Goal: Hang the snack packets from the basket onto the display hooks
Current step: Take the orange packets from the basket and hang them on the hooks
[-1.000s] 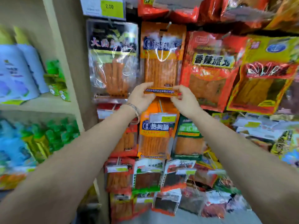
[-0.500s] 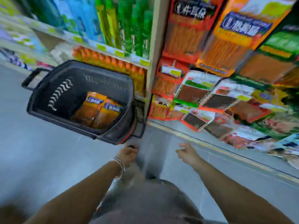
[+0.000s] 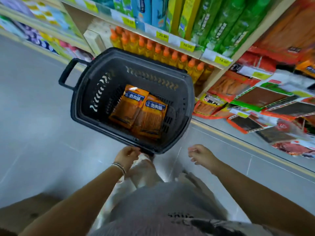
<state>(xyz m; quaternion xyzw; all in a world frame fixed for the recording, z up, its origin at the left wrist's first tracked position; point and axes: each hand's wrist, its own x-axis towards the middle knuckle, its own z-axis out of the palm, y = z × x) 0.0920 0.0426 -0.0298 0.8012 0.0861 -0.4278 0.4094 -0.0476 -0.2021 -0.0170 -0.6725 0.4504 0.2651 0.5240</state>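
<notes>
Head view: empty, half-curled left hand point(image 3: 127, 156) and right hand point(image 3: 202, 155) should lift one orange snack packet point(image 3: 152, 117) by its top from the black plastic basket point(image 3: 144, 64).

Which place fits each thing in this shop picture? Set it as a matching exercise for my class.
Things:
1 basket
2 packets
3 left hand
4 bottles

Places:
a in the basket
b on the floor
c in a row behind the basket
d at the basket's near rim

Pairs: 1-b, 2-a, 3-d, 4-c
</notes>
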